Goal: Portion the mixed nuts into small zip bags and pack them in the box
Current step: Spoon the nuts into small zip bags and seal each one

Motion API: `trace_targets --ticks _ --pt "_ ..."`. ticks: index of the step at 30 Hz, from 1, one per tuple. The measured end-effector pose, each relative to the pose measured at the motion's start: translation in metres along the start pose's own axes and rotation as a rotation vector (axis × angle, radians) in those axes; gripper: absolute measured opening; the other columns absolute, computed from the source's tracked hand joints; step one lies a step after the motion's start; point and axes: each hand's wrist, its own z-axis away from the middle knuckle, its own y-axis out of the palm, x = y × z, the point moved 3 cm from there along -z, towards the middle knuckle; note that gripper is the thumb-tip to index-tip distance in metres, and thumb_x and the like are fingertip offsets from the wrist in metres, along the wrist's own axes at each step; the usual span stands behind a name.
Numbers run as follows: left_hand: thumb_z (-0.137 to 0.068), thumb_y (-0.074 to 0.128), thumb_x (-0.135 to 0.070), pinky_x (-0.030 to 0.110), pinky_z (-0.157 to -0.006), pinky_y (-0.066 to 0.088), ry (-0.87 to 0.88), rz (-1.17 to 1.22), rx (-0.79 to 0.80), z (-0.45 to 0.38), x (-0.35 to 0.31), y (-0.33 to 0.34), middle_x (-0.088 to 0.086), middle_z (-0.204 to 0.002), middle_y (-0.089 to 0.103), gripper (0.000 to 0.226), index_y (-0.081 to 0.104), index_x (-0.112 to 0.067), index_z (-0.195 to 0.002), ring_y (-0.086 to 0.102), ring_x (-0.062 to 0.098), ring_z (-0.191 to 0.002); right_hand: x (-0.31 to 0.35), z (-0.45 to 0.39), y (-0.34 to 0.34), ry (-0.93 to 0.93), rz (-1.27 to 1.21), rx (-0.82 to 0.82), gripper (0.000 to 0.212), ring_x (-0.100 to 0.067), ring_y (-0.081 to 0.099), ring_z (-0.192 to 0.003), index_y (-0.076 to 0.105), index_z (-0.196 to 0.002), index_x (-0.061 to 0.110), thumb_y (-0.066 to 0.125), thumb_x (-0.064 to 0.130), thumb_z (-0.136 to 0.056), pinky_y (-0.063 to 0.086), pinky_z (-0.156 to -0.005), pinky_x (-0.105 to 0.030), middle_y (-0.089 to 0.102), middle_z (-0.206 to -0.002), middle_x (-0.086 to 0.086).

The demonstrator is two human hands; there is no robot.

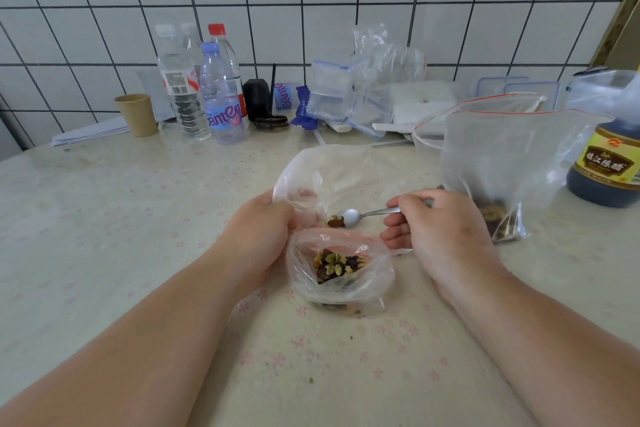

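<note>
L grip (261,222) pinching small bag (341,269) open | R grip (436,222) holding spoon (363,215) w/ nuts (336,221)

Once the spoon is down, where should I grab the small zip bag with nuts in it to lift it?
Probably pinch the small zip bag at its open top rim, on the right side, coming from above. The nuts sit low, so it should hang mouth up. The left hand already holds the left edge.

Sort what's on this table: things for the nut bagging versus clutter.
In use: spoon, small zip bag, large nut bag, left hand, right hand.
Clutter: water bottles, paper cup, vinegar bottle.
</note>
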Motion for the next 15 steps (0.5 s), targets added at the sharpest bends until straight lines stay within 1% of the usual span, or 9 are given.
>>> trace_targets --ticks 2,3,4,6,8,11,13,15 --pt "-0.064 0.059 0.001 0.065 -0.103 0.052 -0.013 0.046 0.022 -0.001 0.001 -0.001 0.022 -0.107 0.079 0.038 0.081 -0.018 -0.089 0.074 0.044 -0.107 0.001 0.002 0.002 -0.001 0.017 0.018 0.026 -0.020 0.070 -0.052 0.071 -0.083 0.010 0.047 0.006 -0.092 0.052 -0.047 -0.022 0.072 -0.061 -0.001" --pt "-0.069 0.057 0.005 0.067 -0.104 0.050 -0.019 0.081 0.042 -0.002 0.003 -0.001 0.027 -0.110 0.077 0.040 0.077 -0.011 -0.100 0.073 0.046 -0.109 0.000 0.003 0.002 0.006 0.022 0.028 0.025 -0.019 0.070 -0.052 0.071 -0.084 0.011 0.048 0.007 -0.093 0.052 -0.048 -0.021 0.072 -0.062 -0.001" --pt "-0.074 0.054 0.009 0.067 -0.106 0.048 -0.024 0.112 0.062 -0.003 0.004 -0.001 0.030 -0.111 0.075 0.042 0.070 -0.005 -0.111 0.072 0.047 -0.110 0.000 0.003 0.003 0.016 0.025 0.036 0.025 -0.018 0.070 -0.053 0.072 -0.084 0.011 0.049 0.008 -0.093 0.052 -0.048 -0.021 0.073 -0.062 -0.001" --pt "-0.079 0.052 0.012 0.066 -0.108 0.047 -0.031 0.140 0.088 -0.004 0.006 -0.001 0.032 -0.112 0.074 0.046 0.059 -0.001 -0.123 0.072 0.046 -0.110 -0.002 0.003 0.004 0.043 -0.004 0.043 0.025 -0.016 0.070 -0.052 0.072 -0.085 0.010 0.049 0.007 -0.093 0.051 -0.048 -0.019 0.073 -0.063 -0.001" --pt "-0.078 0.055 0.010 0.064 -0.108 0.047 -0.028 0.131 0.097 -0.003 0.006 0.000 0.032 -0.112 0.074 0.047 0.057 -0.001 -0.124 0.073 0.045 -0.110 -0.004 0.002 0.006 0.096 -0.088 0.048 0.024 -0.014 0.068 -0.050 0.072 -0.086 0.005 0.048 0.004 -0.093 0.051 -0.047 -0.019 0.072 -0.060 -0.003" --pt "-0.077 0.056 0.006 0.062 -0.107 0.049 -0.020 0.087 0.080 -0.003 0.005 0.000 0.030 -0.110 0.076 0.046 0.061 -0.003 -0.122 0.074 0.044 -0.108 -0.010 0.001 0.009 0.250 -0.318 0.072 0.022 -0.012 0.064 -0.044 0.065 -0.087 -0.003 0.045 0.000 -0.095 0.050 -0.042 -0.021 0.066 -0.050 -0.003" --pt "-0.073 0.060 0.002 0.062 -0.107 0.049 -0.011 0.052 0.046 -0.004 0.005 -0.002 0.028 -0.109 0.077 0.046 0.067 -0.005 -0.118 0.073 0.045 -0.108 -0.012 0.000 0.011 0.336 -0.449 0.086 0.022 -0.010 0.061 -0.040 0.061 -0.085 -0.003 0.043 0.000 -0.096 0.050 -0.040 -0.019 0.061 -0.046 -0.002" --pt "-0.076 0.063 0.001 0.062 -0.106 0.051 -0.006 0.024 0.028 -0.004 0.005 -0.003 0.025 -0.109 0.077 0.041 0.070 -0.006 -0.116 0.073 0.045 -0.108 -0.013 -0.002 0.008 0.371 -0.501 0.077 0.023 -0.010 0.061 -0.040 0.060 -0.082 -0.002 0.043 0.001 -0.097 0.049 -0.039 -0.018 0.060 -0.046 -0.002"
